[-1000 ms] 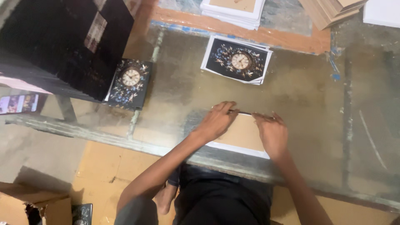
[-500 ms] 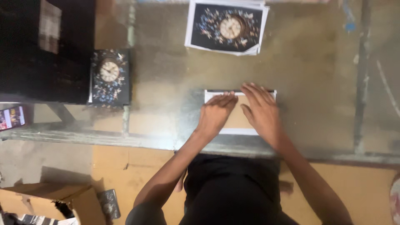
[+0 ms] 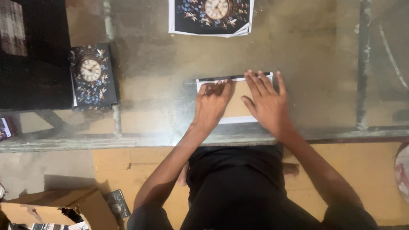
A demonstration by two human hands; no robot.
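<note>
Cardboard (image 3: 237, 106), a flat brown piece on a white-edged sheet, lay under both your hands on the glass table (image 3: 324, 64). Far to the left of your left hand (image 3: 211, 104) sat a small dark clock picture (image 3: 91, 76). Your left hand was flat, fingers together, holding nothing. Your right hand (image 3: 266, 104) was flat with fingers spread wide, pressing down. It looked like you were smoothing the piece down; next you would need even, steady pressing along the edges.

Black shirt and trousers, arms bare
</note>
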